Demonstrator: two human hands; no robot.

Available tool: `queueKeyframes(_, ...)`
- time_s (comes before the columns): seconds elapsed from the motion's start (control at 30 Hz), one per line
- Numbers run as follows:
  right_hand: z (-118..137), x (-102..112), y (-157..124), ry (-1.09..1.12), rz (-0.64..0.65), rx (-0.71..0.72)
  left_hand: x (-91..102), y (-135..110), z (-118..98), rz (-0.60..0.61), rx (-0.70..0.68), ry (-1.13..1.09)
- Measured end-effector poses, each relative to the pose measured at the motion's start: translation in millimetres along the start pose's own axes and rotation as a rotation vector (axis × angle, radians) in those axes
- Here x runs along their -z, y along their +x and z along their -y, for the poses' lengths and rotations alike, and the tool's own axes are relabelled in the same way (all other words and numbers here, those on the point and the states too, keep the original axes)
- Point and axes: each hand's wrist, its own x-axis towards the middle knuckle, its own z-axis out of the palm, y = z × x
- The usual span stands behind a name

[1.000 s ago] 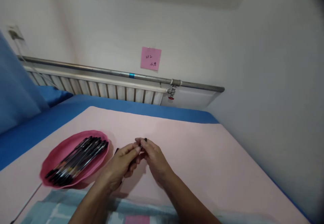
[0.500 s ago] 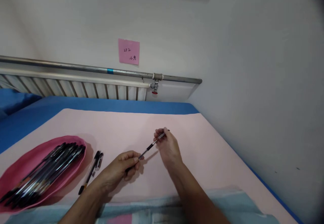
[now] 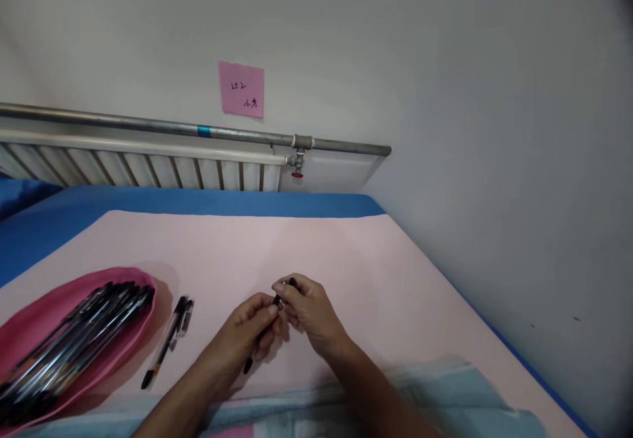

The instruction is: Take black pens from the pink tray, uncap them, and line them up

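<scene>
Both hands meet over the pink sheet near the lower middle. My left hand is closed around a black pen, whose lower tip pokes out below the fingers. Pinched on the pen's upper end is my right hand, with a dark bit showing above its fingertips. The two hands touch each other. A second black pen lies loose on the sheet to the left of my hands.
A pink oval tray with several black pens stands at the left edge. Blue bedding lies behind the sheet, then a radiator and pipe. A grey wall runs close along the right. Striped cloth covers the near edge.
Half a second ago my hands were apart with the pen stretched between them; now they have come together, the pen mostly hidden in the fingers. The view has shifted slightly right.
</scene>
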Motion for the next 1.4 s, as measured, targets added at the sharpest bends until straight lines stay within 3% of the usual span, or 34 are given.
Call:
queueKeyframes(0.17, -5, -2, 2, 0.060, 0.044, -0.050, 2.9, 2, 3, -0.022, 0.009, -0.035)
queueKeyframes(0.33, -14, -7, 4, 0.013, -0.074, 0.026, -2.9, -2, -2, -0.127, -0.040, 0.097)
queueKeyframes(0.47, -15, -9, 4, 0.046, -0.071, 0.041, -5.8, -3, 0, -0.165, -0.028, 0.056)
queueKeyframes(0.7, -3, -11, 0, 0.173, 0.008, -0.042, -4.2, -9, -5, -0.084, 0.069, -0.187)
queueKeyframes(0.9, 3, -10, -3, 0.239, 0.149, 0.007, -1.7, -17, -13, 0.060, 0.191, -0.400)
queueKeyframes(1.0, 1, -11, -3, 0.237, 0.143, -0.003, -2.6, -15, -10, 0.040, 0.151, -0.380)
queueKeyframes(1.2, -5, -16, -3, 0.254, -0.041, 0.009, -7.1, -9, -2, -0.109, -0.015, -0.130)
queueKeyframes(1.4, -1, -11, -2, 0.309, 0.116, -0.042, -4.0, -14, -8, -0.012, 0.084, -0.262)
